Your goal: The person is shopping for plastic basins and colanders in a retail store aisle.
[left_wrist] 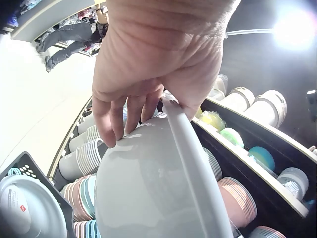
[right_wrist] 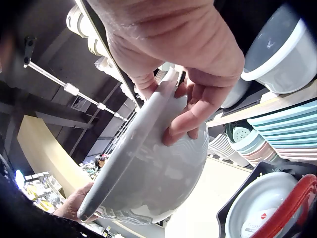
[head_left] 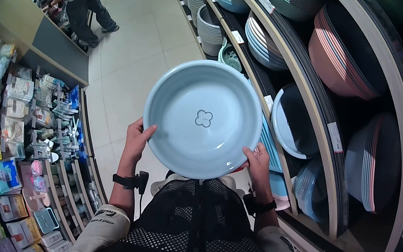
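Note:
A round light-blue basin (head_left: 201, 94) is held in both hands in front of the body, its inside facing the head camera, with a small clover-shaped outline on its bottom. The left hand (head_left: 136, 142) pinches its left rim, thumb inside. In the left wrist view that hand's (left_wrist: 158, 64) fingers lie along the basin's outer wall (left_wrist: 148, 183). At the lower right rim the right hand (head_left: 258, 162) grips, and the right wrist view shows its (right_wrist: 178, 64) fingers bent against the underside (right_wrist: 158, 173).
Shelves of stacked basins (head_left: 338, 58) and pots (head_left: 209, 27) line the right side; racks of small packaged goods (head_left: 17, 107) line the left. A person (head_left: 79, 1) bends at the far-left shelf beside the tiled aisle (head_left: 128, 24). A dark basket (right_wrist: 223, 213) with a red handle (right_wrist: 285, 213) holds another basin.

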